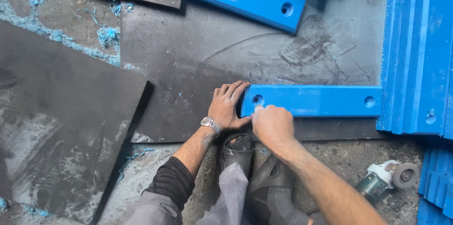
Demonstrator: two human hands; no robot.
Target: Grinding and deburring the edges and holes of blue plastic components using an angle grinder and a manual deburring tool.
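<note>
Left hand [226,107] fingers spread bracing smooth blue plastic bar [314,101], right hand [272,123] fingers curled on edge

Concrete floor [71,22]: dark rubber sheets [188,55], blue plastic bars [314,100], angle grinder [384,180], blue shavings [107,36].

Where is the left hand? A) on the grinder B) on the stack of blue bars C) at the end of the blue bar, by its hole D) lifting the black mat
C: the left hand presses against the end of the blue bar, beside its hole.
</note>
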